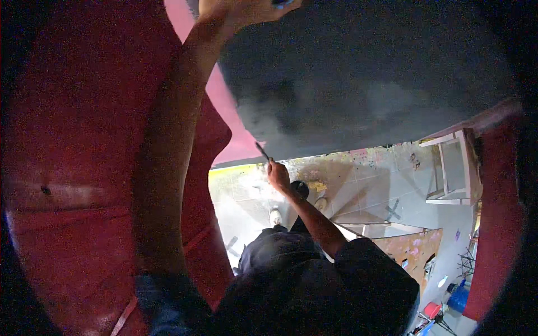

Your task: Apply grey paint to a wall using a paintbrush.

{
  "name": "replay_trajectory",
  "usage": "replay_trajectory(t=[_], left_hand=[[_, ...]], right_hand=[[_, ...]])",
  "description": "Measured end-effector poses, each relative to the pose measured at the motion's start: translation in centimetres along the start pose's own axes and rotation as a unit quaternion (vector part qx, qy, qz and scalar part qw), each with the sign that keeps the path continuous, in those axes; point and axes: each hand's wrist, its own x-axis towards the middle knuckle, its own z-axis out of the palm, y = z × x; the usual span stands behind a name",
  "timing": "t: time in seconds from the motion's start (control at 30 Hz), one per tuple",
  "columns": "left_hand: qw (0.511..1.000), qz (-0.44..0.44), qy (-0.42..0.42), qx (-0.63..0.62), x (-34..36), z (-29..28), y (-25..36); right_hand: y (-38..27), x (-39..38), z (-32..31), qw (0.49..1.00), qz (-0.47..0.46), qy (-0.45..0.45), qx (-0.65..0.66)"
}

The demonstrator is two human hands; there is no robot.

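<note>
My right hand point(278, 176) is closed round the handle of a slim paintbrush point(261, 150). The brush's dark tip meets a painted panel low down, where a pink band point(235, 137) borders a large dark grey area point(358, 73). My left arm reaches up along the panel. At the top edge, my left hand point(241, 12) is partly cut off; its fingers curl about something with a blue patch, too little of which shows to name.
Dark red surfaces point(78, 123) flank the left side. Below the panel lies a paint-spattered tiled floor point(358, 190) with a dark round thing point(300, 190). To the right are a pale wooden frame point(468, 168), a stained board point(412, 249), a blue container point(458, 297) and a red one point(431, 309).
</note>
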Motion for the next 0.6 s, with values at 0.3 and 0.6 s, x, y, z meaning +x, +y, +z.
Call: replay_trajectory(t=[0.3,0.6], left_hand=[[0.997,-0.012,-0.069,0.038,-0.3,0.0,-0.5],[0.997,-0.020,-0.075,-0.011,0.6,-0.7,0.6]], right_hand=[[0.5,8.7,-16.2,0.986,-0.056,0.148,-0.051],[17.2,6.1,-27.0,0.877,0.113,0.449,-0.127]])
